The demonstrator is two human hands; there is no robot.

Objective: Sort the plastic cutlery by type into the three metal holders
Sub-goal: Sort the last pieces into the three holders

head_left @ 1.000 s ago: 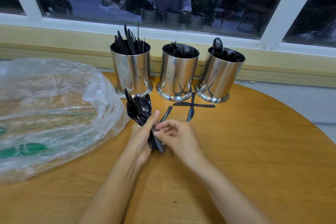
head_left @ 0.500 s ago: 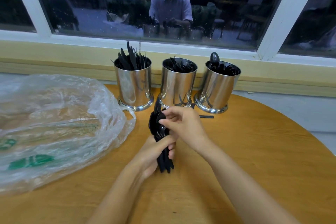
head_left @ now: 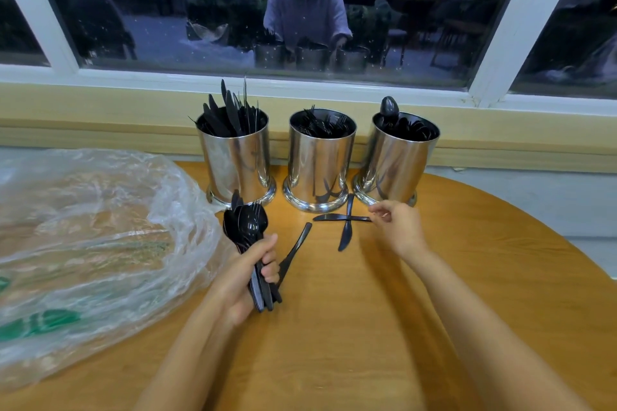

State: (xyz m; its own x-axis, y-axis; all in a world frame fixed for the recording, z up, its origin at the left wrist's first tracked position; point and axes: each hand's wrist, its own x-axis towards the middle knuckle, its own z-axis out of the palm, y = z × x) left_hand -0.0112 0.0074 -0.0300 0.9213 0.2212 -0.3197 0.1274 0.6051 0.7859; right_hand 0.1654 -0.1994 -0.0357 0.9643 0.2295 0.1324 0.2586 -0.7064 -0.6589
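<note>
Your left hand is raised just above the surface, fingers and thumb curled tight round the handles of a bundle of black cutlery, whose spoon bowls and fork tines point up and away from you. Your right hand reaches forward with its fingers loosely curled, thumb and forefinger at the handle end of a flat knife; you cannot tell whether they have closed on it. That knife lies crossed over a second knife just in front of the middle holder. One more loose piece lies slanted beside the bundle. The left holder stands full of knives, the middle one of forks, the right holder of spoons. A clear plastic bag lies to your left.
</note>
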